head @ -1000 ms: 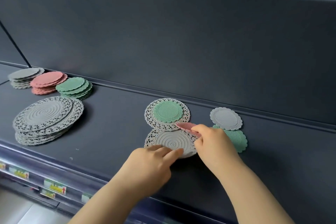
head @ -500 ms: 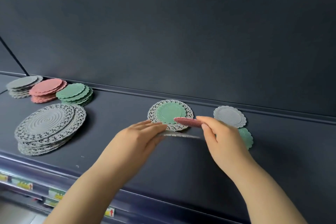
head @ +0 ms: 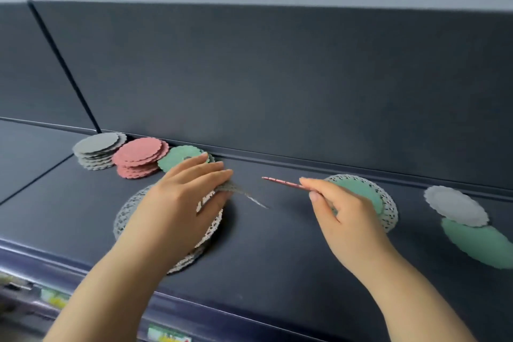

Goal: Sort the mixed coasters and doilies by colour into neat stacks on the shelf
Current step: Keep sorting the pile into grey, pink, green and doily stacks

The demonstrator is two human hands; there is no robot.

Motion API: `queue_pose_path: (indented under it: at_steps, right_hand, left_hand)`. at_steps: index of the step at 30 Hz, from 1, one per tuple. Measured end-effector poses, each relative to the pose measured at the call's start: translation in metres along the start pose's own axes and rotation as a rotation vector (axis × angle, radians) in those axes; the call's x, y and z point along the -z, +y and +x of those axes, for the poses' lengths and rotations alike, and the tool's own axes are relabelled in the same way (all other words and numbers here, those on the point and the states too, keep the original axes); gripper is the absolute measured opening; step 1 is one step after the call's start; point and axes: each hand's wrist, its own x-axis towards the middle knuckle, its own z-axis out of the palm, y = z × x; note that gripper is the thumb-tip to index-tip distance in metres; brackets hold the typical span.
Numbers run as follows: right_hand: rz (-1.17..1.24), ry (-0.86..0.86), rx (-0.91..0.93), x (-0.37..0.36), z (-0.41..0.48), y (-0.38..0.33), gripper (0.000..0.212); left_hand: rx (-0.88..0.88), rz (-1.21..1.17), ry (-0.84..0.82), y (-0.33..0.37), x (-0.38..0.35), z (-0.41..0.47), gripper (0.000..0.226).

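left hand (head: 183, 197) grips grey doily (head: 239, 189) over grey doily stack (head: 125, 215), near left of shelf (head: 277, 258) | right hand (head: 347, 214) pinches pink coaster (head: 280, 183), edge-on, mid-shelf

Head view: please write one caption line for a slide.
Left hand holds a grey doily over the doily stack; right hand pinches a pink coaster above the shelf.
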Motion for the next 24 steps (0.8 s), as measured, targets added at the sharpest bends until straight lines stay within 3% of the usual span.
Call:
queue_pose_path:
  at_steps: [3, 7, 11, 14, 24]
  right_hand:
    - [-0.015, -0.004, 0.011, -0.046, 0.007, -0.025, 0.029]
    - [-0.018, -0.034, -0.007, -0.101, 0.013, -0.048, 0.029]
    - [-0.048, -0.052, -0.028, -0.143, 0.012, -0.068, 0.03]
    - [-0.074, -0.062, -0.016, -0.162, 0.009, -0.079, 0.031]
    - [-0.173, -0.125, 0.097, -0.175, -0.002, -0.076, 0.032]
  left_hand:
    - [0.031, 0.074, -0.07, -0.068, 0.017, -0.013, 0.04]
    - [0.02, 0.084, -0.354, -0.137, 0.003, -0.055, 0.036]
    - [-0.029, -0.043, -0.478, -0.164, -0.006, -0.07, 0.055]
    - [-0.076, -0.045, -0.488, -0.169, 0.001, -0.063, 0.066]
    - [-0.038, 0.09, -0.406, -0.162, 0.014, -0.072, 0.042]
